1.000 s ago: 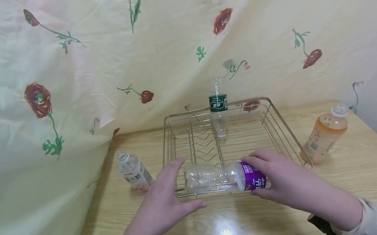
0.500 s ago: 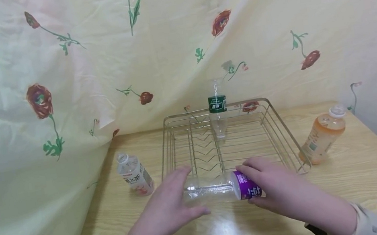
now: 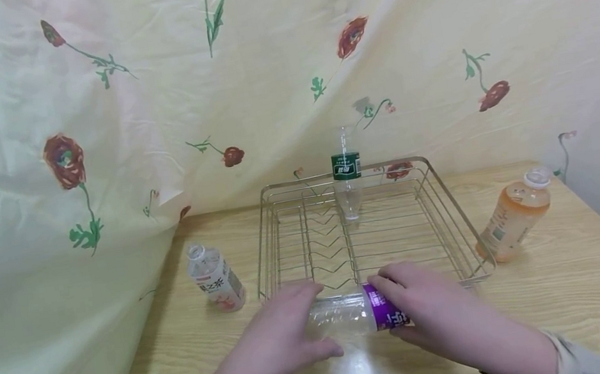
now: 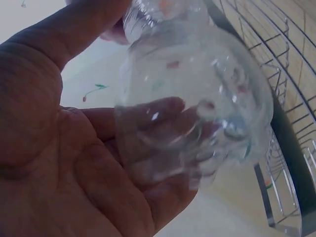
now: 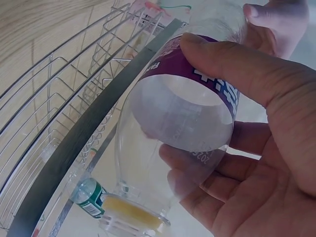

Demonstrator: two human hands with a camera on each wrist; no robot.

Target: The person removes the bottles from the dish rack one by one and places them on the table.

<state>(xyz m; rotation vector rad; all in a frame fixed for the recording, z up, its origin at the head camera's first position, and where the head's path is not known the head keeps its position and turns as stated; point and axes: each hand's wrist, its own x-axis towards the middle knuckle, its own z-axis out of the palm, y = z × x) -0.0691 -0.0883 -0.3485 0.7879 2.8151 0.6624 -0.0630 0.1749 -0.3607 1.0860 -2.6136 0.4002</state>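
A clear plastic bottle with a purple label lies sideways between both hands, at the front of a metal wire rack. My right hand grips it at the label, thumb on one side and fingers curled behind, as the right wrist view shows. The bottle's neck points past that hand. Around the other end my left hand holds the bottle; its fingers show through the clear plastic in the left wrist view. The thumb's contact with the bottle is partly hidden.
A clear bottle with a green label stands at the rack's back. Left of the rack is a small bottle with a white and pink label. An orange-tinted bottle leans at the rack's right side. A flowered cloth hangs behind the table.
The purple-label bottle has moved toward me, from over the rack's front to its near edge. Both hands have moved with it, and the left hand now reaches around the bottle's end.
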